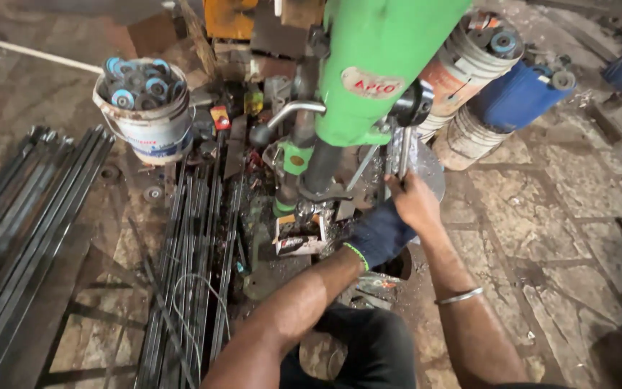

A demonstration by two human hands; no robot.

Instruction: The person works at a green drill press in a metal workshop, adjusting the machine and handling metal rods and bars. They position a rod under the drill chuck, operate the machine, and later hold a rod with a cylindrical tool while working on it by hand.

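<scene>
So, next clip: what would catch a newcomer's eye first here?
The bright green drill press towering at top centre, with the right hand gripping its feed lever. Below it, the left hand, in a dark blue glove, reaches toward the machine's base. To the left, a white bucket of blue-centred discs stands above long metal rods on the floor.

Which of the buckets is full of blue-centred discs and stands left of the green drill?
The white bucket at upper left, by the metal rods. The other buckets stand right of the green drill press.
</scene>
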